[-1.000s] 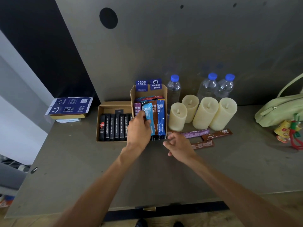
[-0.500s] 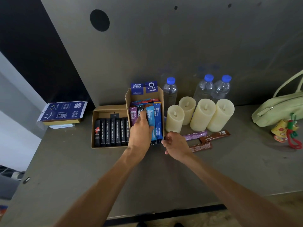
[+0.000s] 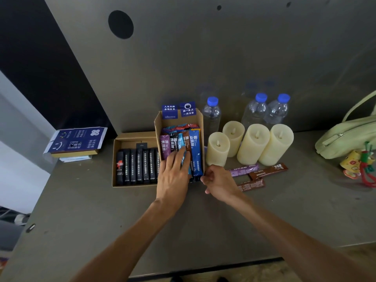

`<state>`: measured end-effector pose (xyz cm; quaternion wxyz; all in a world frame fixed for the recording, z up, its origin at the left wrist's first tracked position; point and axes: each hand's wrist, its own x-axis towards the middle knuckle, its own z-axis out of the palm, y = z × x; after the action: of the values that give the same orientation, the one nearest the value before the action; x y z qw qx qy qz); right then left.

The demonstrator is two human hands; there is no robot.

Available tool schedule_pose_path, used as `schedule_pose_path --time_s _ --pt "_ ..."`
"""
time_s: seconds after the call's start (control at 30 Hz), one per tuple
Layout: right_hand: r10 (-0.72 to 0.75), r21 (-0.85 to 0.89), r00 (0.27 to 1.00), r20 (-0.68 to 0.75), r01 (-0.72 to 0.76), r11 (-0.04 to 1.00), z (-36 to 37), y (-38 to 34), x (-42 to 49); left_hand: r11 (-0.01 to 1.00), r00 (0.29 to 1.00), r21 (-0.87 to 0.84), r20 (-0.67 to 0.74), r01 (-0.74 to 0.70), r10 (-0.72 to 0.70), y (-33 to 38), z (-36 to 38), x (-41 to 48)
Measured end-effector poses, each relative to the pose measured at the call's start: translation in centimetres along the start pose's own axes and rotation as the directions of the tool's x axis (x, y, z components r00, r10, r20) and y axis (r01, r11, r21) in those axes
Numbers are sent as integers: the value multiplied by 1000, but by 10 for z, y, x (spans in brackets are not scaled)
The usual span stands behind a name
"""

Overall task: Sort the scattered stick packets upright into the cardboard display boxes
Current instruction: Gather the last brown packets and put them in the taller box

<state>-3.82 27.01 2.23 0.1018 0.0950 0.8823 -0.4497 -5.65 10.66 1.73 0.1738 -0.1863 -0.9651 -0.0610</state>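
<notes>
The left hand (image 3: 173, 176) lay with straight fingers spread over the coloured stick packets (image 3: 194, 151) standing in the tall display box (image 3: 179, 121) near the counter's back edge. The right hand (image 3: 219, 183), fingers curled, sat at the box's front right corner; whether it gripped anything could not be told. Pressing the row aside firmly should open a slot for the three loose packets (image 3: 244, 170) lying just right, before the candles (image 3: 217, 149).
</notes>
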Motion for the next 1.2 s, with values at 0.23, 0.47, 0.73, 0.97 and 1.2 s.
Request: schedule_pose_path --time_s 0.23,0.47,0.73,0.97,1.2 --pt "-3 -3 1000 -2 3 1000 0 1 2 998 999 50 27 -35 34 -5 7 4" --pt "-18 2 999 33 18 1000 -2 1 2 998 997 45 67 -49 46 -9 8 6" --pt "-18 8 999 40 18 1000 -3 3 2 998 995 -8 80 -56 56 -11 5 6" --pt "-46 29 999 17 45 999 -9 10 -6 994 997 -75 -25 -76 75 2 -4 3" --pt "-18 -88 992 -125 7 996 -42 45 -7 895 956 -335 -95 -295 279 52 6 4"
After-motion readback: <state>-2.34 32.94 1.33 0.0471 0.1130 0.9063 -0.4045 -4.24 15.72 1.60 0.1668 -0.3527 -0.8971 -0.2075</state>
